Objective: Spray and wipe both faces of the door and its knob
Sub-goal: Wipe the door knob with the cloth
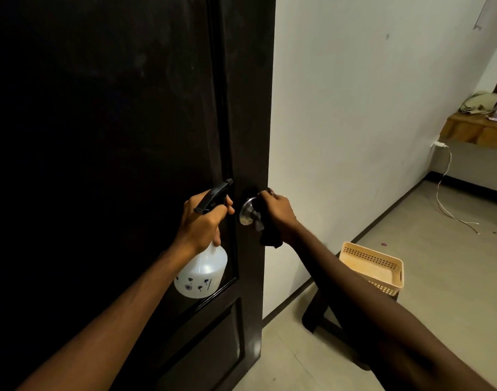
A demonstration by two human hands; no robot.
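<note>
Left hand point(203, 221) is gripping an upright translucent white spray bottle point(201, 273), black nozzle aimed right at the round silver knob point(247, 211); right hand point(279, 214) is pressing a dark cloth point(269, 235) there on the dark wooden door point(114, 122).

The door point(114, 122) runs off the top, left and bottom edges, and it's so dark you can barely make out the panel detail. The right hand point(278, 214) and its dark cloth point(269, 235) cover most of the knob point(248, 211), only the left part of the metal shows. The left hand point(202, 221) hides the spray bottle point(202, 273) neck. Stuff on the far wooden shelf point(473, 128) is too small and cut off to identify.
</note>
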